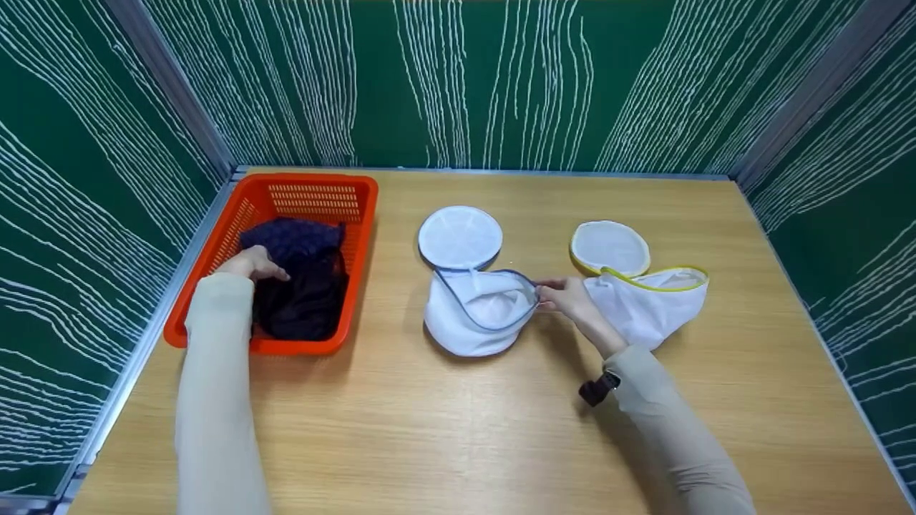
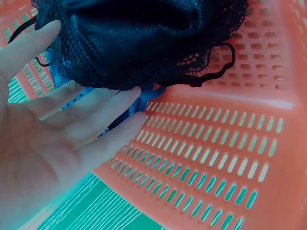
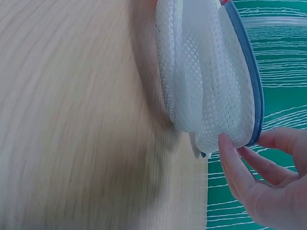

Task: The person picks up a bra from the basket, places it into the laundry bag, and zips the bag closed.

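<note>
My left hand point(image 1: 252, 265) is inside the orange basket point(image 1: 365, 236), at a black satin, lace-trimmed undergarment point(image 1: 300, 304) with thin straps. In the left wrist view its fingers extend straight below the lace edge, and the thumb lies near the garment's side. A navy patterned garment point(image 1: 293, 239) lies behind the black one. My right hand point(image 1: 569, 297) pinches the zipped rim of a white mesh laundry bag point(image 1: 465, 332) with grey-blue edging. This bag stands with its mouth open, and its round lid point(image 1: 460, 237) lies folded back behind it.
A second white mesh laundry bag point(image 1: 655, 311), edged in yellow, sits to the right beside my right forearm, its round lid point(image 1: 610, 248) laid back. Green panels point(image 1: 501, 86) with white wavy lines wall the wooden table point(image 1: 444, 429) at the back and sides.
</note>
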### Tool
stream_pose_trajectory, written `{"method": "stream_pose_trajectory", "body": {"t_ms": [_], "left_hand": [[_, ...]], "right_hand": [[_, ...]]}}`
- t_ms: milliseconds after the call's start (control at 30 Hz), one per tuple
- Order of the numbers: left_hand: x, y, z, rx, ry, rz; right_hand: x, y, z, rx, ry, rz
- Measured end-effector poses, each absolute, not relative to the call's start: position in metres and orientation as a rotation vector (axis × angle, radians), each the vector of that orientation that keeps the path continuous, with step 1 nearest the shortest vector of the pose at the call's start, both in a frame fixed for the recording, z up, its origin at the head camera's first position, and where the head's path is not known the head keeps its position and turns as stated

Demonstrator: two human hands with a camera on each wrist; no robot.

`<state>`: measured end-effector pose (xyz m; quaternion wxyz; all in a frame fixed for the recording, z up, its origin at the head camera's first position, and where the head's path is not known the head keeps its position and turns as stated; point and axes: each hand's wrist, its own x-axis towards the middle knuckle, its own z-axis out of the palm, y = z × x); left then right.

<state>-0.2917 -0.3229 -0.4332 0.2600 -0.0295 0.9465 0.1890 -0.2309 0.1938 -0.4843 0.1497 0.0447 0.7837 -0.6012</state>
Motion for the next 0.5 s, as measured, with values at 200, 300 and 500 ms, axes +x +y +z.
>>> {"method": "stream_pose_trajectory", "body": {"t_ms": [200,300,500], "left_hand": [[-0.264,-0.300,-0.401,-0.075,2.476,0.438],[-0.263,-0.300,-0.400,-0.065,2.443,0.436],[-0.327,-0.359,-0.484,0.043,2.480,0.388]], "right_hand": [[-0.231,0.194,-0.484,0.128,2.232,-1.723],[-0.231,0.194,-0.484,0.126,2.222,-1.740],[-0.231,0.196,-0.485,0.117,2.224,-1.742]]}}
